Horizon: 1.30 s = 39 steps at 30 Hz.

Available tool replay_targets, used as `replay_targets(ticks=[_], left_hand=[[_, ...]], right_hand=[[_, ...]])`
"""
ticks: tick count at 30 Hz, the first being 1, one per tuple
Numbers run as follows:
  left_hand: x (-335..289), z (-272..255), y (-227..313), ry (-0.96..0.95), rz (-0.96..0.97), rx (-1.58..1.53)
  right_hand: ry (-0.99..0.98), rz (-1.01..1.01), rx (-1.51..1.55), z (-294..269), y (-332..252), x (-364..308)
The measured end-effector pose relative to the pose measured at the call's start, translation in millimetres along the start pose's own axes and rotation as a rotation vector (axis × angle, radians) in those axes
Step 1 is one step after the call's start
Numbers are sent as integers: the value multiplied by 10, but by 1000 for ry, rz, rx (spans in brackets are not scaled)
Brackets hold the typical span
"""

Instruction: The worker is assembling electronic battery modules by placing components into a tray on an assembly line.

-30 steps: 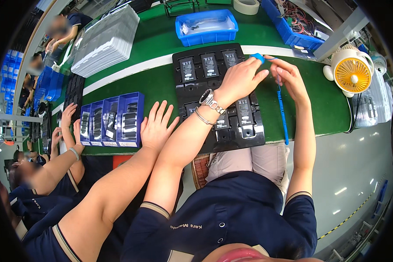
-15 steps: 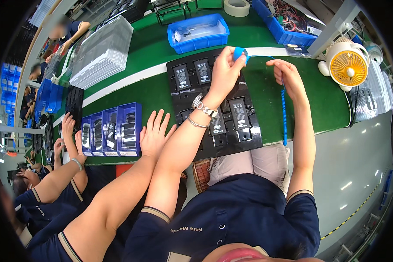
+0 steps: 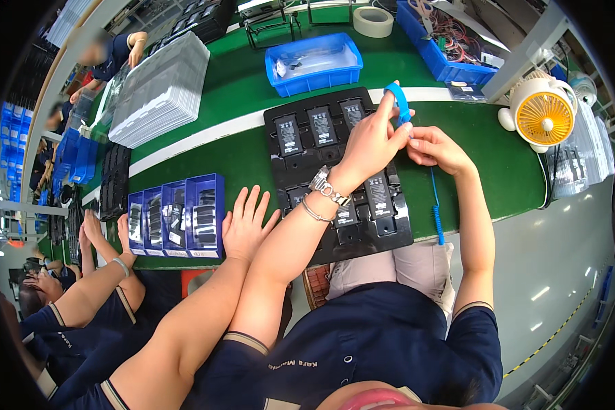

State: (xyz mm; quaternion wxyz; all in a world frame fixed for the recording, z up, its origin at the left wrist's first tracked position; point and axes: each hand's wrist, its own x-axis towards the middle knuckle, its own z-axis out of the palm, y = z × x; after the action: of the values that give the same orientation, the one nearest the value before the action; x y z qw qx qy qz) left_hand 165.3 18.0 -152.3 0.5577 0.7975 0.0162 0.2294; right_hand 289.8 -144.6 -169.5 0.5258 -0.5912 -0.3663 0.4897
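Observation:
My left hand (image 3: pixel 370 145), with a metal watch (image 3: pixel 322 181) and a bangle on its wrist, is raised over the right part of a black plastic tray (image 3: pixel 290 166). It holds a blue anti-static wrist strap (image 3: pixel 401 104), which loops about the raised fingertips. Close beside it, my right hand (image 3: pixel 439 150) pinches the strap's cord just below the band. The blue coiled cord (image 3: pixel 438 222) hangs from there toward the table's front edge. Flat black batteries (image 3: pixel 322 126) with white print lie in the tray's pockets; my left hand and forearm hide some of them.
A co-worker's hand (image 3: pixel 246 225) lies flat left of the tray, beside a blue divided box (image 3: pixel 212 251) of small parts. Behind stand a blue bin (image 3: pixel 314 83), stacked white trays (image 3: pixel 157 96) and a tape roll (image 3: pixel 373 22). A fan (image 3: pixel 544 115) stands right.
My hands have come together: the right moved left and down to the strap, the left moved slightly right and down. The strap now stands up as a loop at the left fingertips.

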Motion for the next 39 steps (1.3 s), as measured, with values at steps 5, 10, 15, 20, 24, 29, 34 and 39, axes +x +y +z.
replay_targets(ticks=[5,10,15,20,24,29,34,39], left_hand=[[17,-56,-104,-103,-5,263],[44,-44,-105,-340,-50,312],[-1,-75,22,-501,-31,-226],[-22,30,-61,-155,176,-29],[-19,-66,-97,-169,92,190],[-23,-70,-126,-479,-7,128],[-20,17,-156,-174,172,33],[-35,36,-200,-143,96,149]], right_hand=[[7,-46,37,-31,-44,-24],[89,-204,149,-116,-20,-105],[372,-104,143,-24,-56,17],[141,-102,-79,-131,55,-56],[17,-184,7,-138,47,-119],[185,-213,289,-203,99,-49],[224,-36,85,-129,127,-8],[182,9,8,-81,63,-31]])
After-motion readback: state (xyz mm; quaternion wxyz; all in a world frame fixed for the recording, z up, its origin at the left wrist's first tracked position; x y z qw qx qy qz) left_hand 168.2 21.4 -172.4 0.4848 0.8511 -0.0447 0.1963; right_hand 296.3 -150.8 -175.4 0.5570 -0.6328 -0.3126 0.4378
